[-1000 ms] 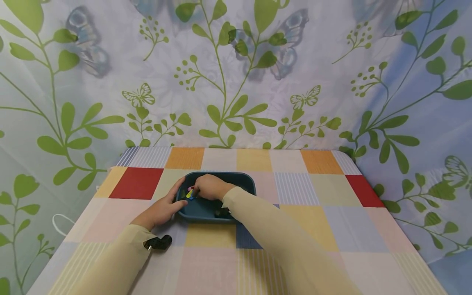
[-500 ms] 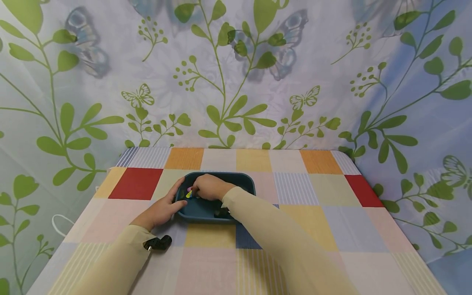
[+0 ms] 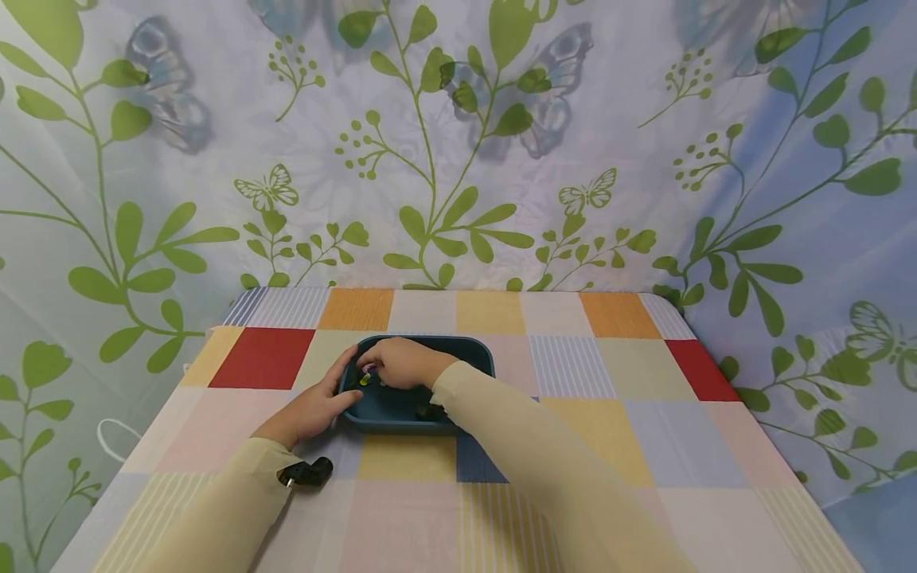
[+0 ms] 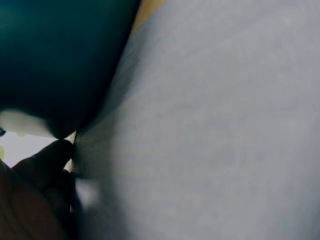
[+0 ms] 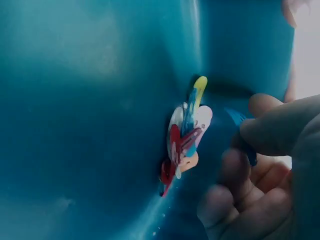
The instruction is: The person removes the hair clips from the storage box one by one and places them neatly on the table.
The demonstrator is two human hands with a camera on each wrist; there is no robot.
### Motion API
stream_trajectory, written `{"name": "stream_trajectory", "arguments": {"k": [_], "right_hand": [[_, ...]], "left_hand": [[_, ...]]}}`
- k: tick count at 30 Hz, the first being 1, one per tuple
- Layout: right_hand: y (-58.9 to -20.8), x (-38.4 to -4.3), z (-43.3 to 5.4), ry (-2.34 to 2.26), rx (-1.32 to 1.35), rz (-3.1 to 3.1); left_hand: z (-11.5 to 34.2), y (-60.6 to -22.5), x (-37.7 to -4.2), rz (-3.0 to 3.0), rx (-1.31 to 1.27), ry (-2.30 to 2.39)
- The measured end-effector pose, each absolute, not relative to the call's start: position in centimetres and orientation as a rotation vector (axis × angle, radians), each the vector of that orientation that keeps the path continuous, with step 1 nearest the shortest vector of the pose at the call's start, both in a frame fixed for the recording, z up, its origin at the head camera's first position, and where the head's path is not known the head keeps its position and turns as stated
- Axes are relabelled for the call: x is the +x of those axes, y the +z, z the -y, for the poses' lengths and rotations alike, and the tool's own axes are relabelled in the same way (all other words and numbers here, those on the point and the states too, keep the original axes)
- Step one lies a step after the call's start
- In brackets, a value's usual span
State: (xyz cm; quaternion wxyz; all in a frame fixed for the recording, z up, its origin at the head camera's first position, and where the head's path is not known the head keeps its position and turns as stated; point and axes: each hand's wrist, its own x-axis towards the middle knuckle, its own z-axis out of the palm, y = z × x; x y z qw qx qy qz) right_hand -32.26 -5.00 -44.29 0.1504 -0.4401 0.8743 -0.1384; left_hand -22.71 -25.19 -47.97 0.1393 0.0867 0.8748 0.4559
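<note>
A dark teal plastic bin [image 3: 401,412] stands on the table. In its left end lies a small pile of coloured snap hair clips [image 5: 187,135], yellow, blue, red, white and orange. My right hand [image 3: 408,364] reaches into the bin beside this pile. Between thumb and forefinger it pinches a blue hair clip [image 5: 236,116], mostly hidden by the fingers. My left hand [image 3: 315,406] holds the bin's left end, thumb at the near corner and fingers along the side. In the left wrist view, that hand shows only dimly beside the bin wall.
A patchwork-patterned cloth [image 3: 401,525] covers the table. Behind it hangs a curtain [image 3: 458,159] with leaves and butterflies. A black device [image 3: 306,473] sits at the left cuff. A white cable [image 3: 115,438] loops past the table's left edge.
My right fingertips have shifted slightly left over the clips, covering more of the pile in the head view. The left hand and bin stay in place.
</note>
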Motion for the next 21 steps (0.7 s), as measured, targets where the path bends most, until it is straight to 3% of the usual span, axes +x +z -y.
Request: {"name": "stream_trajectory", "arguments": {"k": [10, 21], "right_hand": [[-42.5, -32.0, 3.6, -0.673, -1.051, -2.494], [-40.6, -31.5, 1.1, -0.836, -0.989, -2.590]], "left_hand": [[25.0, -48.0, -22.6, -2.563, 0.212, 1.257], [25.0, -47.9, -22.5, -2.558, 0.205, 1.259]]}}
